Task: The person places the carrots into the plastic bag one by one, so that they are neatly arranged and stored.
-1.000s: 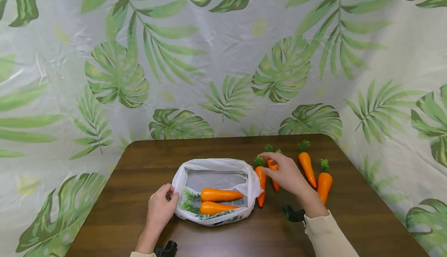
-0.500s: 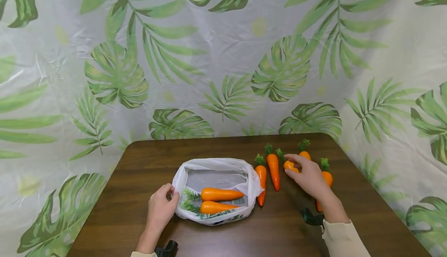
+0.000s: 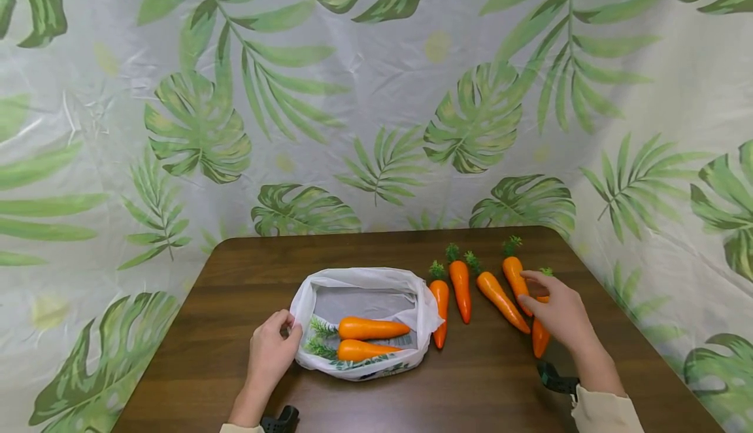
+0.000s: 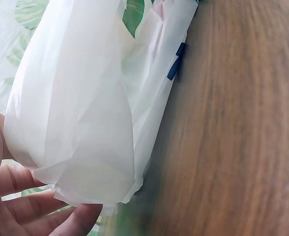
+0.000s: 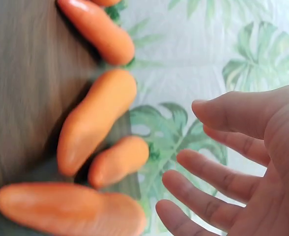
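Note:
A white plastic bag (image 3: 367, 277) lies with its mouth spread wide, and two orange carrots with green tops, the upper carrot (image 3: 370, 328) and the lower carrot (image 3: 361, 350), lie inside it. My left hand (image 3: 273, 345) holds the bag's left edge; in the left wrist view its fingers (image 4: 31, 206) are at the bag's corner, the grip partly hidden. My right hand (image 3: 561, 312) hovers over the rightmost carrot (image 3: 540, 338), partly covering it, beside another carrot (image 3: 514, 279). In the right wrist view the fingers (image 5: 218, 179) are spread, holding nothing.
Three more carrots lie in a slanted row between the bag and my right hand: one carrot (image 3: 439, 309) touching or nearly touching the bag, a second carrot (image 3: 461, 289), and a third carrot (image 3: 500, 299). The brown wooden table (image 3: 253, 263) ends before a leaf-patterned curtain (image 3: 376, 93).
My right hand has moved rightward over the row of carrots, from near the bag to the rightmost one. The left hand, the bag and the carrots have stayed in place.

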